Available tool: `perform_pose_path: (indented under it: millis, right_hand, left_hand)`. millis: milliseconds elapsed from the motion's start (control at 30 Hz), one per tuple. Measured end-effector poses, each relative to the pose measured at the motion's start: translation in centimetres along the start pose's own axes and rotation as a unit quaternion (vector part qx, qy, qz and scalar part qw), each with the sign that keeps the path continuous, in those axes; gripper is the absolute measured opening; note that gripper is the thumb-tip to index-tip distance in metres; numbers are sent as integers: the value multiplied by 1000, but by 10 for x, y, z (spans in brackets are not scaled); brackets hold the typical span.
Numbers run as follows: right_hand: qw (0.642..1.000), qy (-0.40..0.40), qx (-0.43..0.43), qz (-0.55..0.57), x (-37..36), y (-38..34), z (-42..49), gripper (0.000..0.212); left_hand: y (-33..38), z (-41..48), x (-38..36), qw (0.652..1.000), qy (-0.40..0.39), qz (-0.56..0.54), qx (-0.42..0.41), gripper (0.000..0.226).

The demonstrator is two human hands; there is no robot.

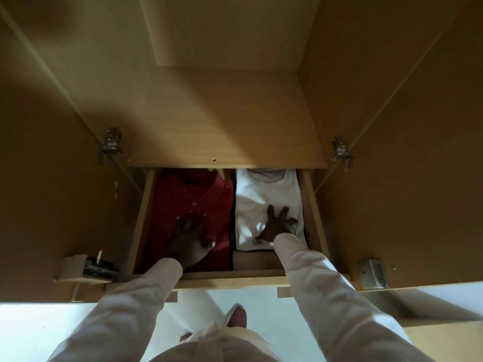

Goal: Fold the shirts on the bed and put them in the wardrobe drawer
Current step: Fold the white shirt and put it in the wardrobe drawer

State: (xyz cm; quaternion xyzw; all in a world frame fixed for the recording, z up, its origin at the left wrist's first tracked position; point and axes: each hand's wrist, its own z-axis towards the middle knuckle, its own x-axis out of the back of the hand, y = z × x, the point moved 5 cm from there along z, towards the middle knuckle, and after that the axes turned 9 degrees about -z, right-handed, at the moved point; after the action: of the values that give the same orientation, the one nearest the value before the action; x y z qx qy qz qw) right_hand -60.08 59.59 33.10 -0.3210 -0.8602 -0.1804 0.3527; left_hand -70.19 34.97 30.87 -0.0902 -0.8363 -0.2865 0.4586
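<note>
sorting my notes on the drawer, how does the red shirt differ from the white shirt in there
The red shirt has a buttoned collar; the white shirt has a plain round neck. The red shirt lies in the left half of the drawer under the left hand, the white shirt in the right half under the right hand. Both are folded, collars away from the person.

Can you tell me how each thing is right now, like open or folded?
Drawer: pulled open.
Red shirt: folded, in the drawer's left side.
White shirt: folded, in the right side.
Left hand: flat on the red shirt.
Right hand: fingers spread on the white shirt.
Wardrobe doors: open.
</note>
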Motion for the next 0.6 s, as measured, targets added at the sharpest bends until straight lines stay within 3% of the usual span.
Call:
perform_pose_path:
  millis: [133,200,300,367,433,600]
  right_hand:
    - [1000,-19,-17,-16,4,-3,-2,130]
    - [999,31,-6,-32,4,-9,-10,121]
    - [969,164,154,101,-1,-45,-31,93]
    - [910,161,313,219,-11,-84,-56,86]
    - [898,130,386,165,-31,-118,-69,85]
    - [907,119,397,-82,-63,-154,-58,84]
  left_hand:
    - [-2,-23,10,995,88,13,-44,85]
    - [-9,-38,18,990,139,12,-36,85]
    - [-33,-50,15,990,135,22,-23,75]
    - [-47,-58,12,990,135,37,-17,70]
    - [-47,-67,14,989,143,32,-18,70]
    - [-47,-87,17,986,161,-32,-11,68]
